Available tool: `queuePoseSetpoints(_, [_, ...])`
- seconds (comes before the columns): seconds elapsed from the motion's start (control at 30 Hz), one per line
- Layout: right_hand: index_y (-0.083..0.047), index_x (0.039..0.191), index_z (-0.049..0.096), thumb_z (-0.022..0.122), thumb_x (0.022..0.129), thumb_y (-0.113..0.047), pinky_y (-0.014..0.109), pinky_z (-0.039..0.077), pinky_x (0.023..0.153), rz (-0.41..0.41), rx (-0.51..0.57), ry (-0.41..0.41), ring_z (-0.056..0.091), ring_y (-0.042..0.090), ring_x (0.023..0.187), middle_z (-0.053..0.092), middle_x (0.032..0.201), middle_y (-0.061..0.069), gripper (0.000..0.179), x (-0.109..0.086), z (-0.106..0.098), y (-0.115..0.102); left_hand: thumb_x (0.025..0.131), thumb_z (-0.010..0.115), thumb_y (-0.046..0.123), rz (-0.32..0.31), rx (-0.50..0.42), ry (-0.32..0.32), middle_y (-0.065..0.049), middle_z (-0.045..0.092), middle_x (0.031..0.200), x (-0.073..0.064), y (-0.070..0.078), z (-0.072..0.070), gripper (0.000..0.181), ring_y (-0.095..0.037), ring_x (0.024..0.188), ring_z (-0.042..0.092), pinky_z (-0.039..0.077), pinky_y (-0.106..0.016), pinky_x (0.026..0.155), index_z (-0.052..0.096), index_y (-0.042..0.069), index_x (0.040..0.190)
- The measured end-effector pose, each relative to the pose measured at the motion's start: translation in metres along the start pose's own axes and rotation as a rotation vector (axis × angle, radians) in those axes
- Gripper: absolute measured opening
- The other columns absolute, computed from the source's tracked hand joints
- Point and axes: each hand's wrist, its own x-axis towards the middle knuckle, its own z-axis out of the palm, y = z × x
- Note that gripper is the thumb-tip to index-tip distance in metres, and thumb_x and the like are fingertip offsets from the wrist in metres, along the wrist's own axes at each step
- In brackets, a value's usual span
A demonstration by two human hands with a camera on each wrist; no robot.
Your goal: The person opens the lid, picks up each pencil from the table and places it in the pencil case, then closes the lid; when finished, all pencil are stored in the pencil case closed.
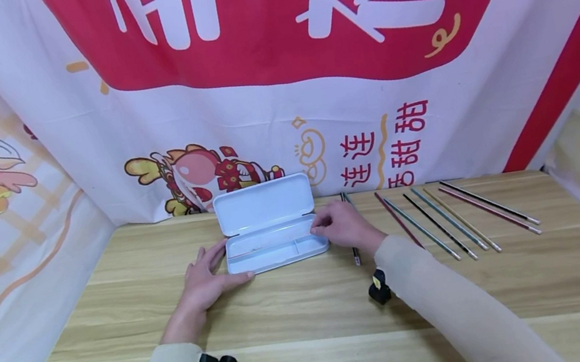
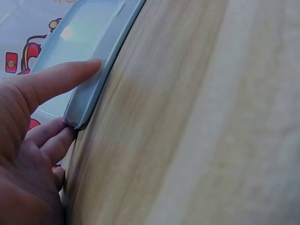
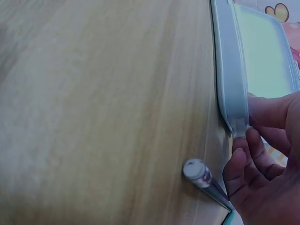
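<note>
A pale blue pencil case (image 1: 270,257) sits at the far side of a wooden tabletop (image 1: 299,312), between a person's two bare hands, its long axis running left to right and its right end angled slightly farther away. The lid (image 1: 264,206) stands raised along the back. The left hand (image 1: 207,279) spans the case's left end in a wide grip, thumb laid straight along the front edge, fingers at the corner. The right hand (image 1: 347,226) has a narrow grip, thumb and fingers bent in to pinch the right end's rim. No pencil shows in either grip. Just beside the right hand, partly hidden beneath it, a dark pencil (image 1: 356,257) points away from the person, crosswise to the case. Farther right, a loose fan of pencils (image 1: 450,218) lies on a slant, eraser ends toward the person. The right hand is clearly nearer to all of these; the left is across the case from them.
</note>
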Motion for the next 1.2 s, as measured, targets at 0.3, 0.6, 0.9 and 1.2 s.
queuePoseSetpoints(0.3, [-0.018,0.107,0.084,0.077,0.1,-0.02,0.031,0.054,0.082,0.029,0.024,-0.011,0.06,0.02,0.1,0.068,0.11,0.004,0.01,-0.003,-0.002,-0.002,0.082,0.094,0.035,0.006,-0.013,-0.006,-0.006,0.011,0.183,0.001,-0.002,0.0,0.11,-0.046,0.166,-0.022,-0.014,-0.078,0.127,0.029,0.032,0.171])
queuePoseSetpoints(0.6, [-0.019,0.104,0.082,0.079,0.098,-0.021,0.033,0.058,0.086,-0.088,0.085,0.014,0.065,0.018,0.097,0.074,0.104,0.0,0.007,-0.023,-0.011,-0.006,0.081,0.094,0.032,-0.012,-0.026,-0.014,-0.008,-0.009,0.183,0.003,-0.003,0.0,0.11,-0.049,0.164,-0.025,-0.016,-0.08,0.125,0.03,0.034,0.171])
queuePoseSetpoints(0.9, [-0.024,0.107,0.081,0.08,0.098,-0.032,0.035,0.059,0.085,-0.142,0.161,0.078,0.066,0.017,0.095,0.074,0.102,-0.004,0.012,-0.066,-0.033,-0.006,0.081,0.094,0.031,-0.009,-0.019,-0.015,-0.007,-0.006,0.183,0.003,-0.002,-0.001,0.111,-0.049,0.164,-0.025,-0.017,-0.079,0.125,0.029,0.033,0.171])
queuePoseSetpoints(1.2, [-0.02,0.113,0.08,0.079,0.099,-0.035,0.028,0.06,0.074,-0.124,0.158,0.176,0.069,0.016,0.092,0.078,0.1,-0.002,0.021,-0.098,-0.055,0.021,0.082,0.093,0.031,-0.002,-0.028,-0.018,-0.001,0.015,0.182,0.002,-0.002,-0.001,0.11,-0.046,0.165,-0.026,-0.018,-0.077,0.126,0.028,0.033,0.171])
